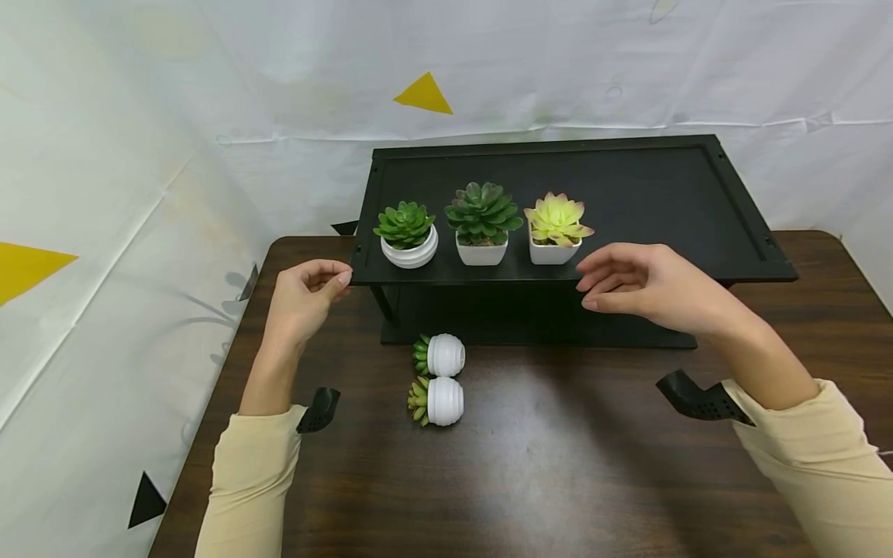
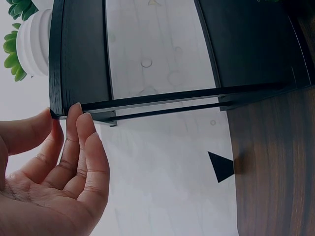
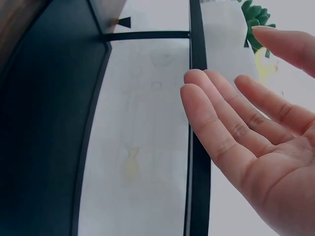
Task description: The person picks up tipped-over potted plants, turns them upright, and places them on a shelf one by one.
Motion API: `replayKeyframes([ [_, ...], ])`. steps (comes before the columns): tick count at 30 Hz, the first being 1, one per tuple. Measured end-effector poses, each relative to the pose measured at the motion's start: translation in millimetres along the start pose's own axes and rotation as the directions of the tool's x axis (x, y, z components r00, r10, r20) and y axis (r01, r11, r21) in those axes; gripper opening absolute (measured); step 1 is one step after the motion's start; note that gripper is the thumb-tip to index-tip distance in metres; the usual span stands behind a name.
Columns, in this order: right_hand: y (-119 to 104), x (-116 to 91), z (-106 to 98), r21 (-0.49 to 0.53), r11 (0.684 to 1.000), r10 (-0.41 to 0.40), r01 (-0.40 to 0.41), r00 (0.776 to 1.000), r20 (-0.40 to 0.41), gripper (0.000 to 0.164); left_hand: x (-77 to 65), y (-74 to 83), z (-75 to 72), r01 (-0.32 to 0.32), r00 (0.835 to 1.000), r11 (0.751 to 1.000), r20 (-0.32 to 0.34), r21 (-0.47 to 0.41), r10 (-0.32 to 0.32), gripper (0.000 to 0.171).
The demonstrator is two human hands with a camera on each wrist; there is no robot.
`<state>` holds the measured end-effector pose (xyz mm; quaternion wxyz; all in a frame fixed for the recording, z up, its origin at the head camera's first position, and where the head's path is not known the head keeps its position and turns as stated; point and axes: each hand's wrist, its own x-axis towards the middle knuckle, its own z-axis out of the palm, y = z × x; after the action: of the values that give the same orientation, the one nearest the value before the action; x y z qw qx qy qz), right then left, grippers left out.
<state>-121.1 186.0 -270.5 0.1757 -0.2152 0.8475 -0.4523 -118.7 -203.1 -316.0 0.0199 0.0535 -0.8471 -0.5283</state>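
Observation:
My left hand (image 1: 303, 298) pinches the front left corner of a black two-tier shelf (image 1: 649, 194); the left wrist view shows the thumb on one side and fingertips on the other. My right hand (image 1: 649, 287) is held by the shelf's front edge, fingers relaxed and grasping nothing. Just left of its fingertips, a yellow-green succulent (image 1: 556, 221) stands upright in a square white pot. A dark green succulent (image 1: 483, 213) in a square white pot occupies the middle of this row. Leftmost is a green succulent (image 1: 405, 226) in a round, ribbed white pot.
Two small succulents in round white pots, an upper one (image 1: 446, 355) and a lower one (image 1: 445, 401), lie on their sides on the brown wooden table (image 1: 530, 488). Behind the shelf hangs a white sheet (image 1: 558, 70) with coloured triangles.

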Motion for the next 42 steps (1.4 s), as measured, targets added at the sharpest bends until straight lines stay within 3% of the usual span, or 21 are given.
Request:
replayKeyframes([
  [14,-0.4,8.3,24.5,0.051,0.999,0.003,-0.006,0.998,0.059,0.035,-0.3,-0.5,0.2,0.012,1.000,1.000,0.006,0.002,-0.012,0.024],
  [23,3.3,16.5,47.1,0.094,0.995,-0.049,0.041,0.996,0.079,0.035,-0.7,-1.4,-0.1,0.015,1.000,1.000,0.003,-0.001,-0.015,0.025],
  [33,9.4,28.4,71.8,0.067,0.997,-0.044,0.036,0.991,0.126,0.034,1.4,-1.8,-0.2,0.021,1.000,1.000,0.005,0.004,-0.021,0.024],
  [42,17.4,35.7,97.7,0.047,0.995,-0.099,0.092,0.983,0.152,0.034,1.6,-0.8,-0.4,0.020,1.000,1.000,0.006,-0.001,-0.020,0.025],
])
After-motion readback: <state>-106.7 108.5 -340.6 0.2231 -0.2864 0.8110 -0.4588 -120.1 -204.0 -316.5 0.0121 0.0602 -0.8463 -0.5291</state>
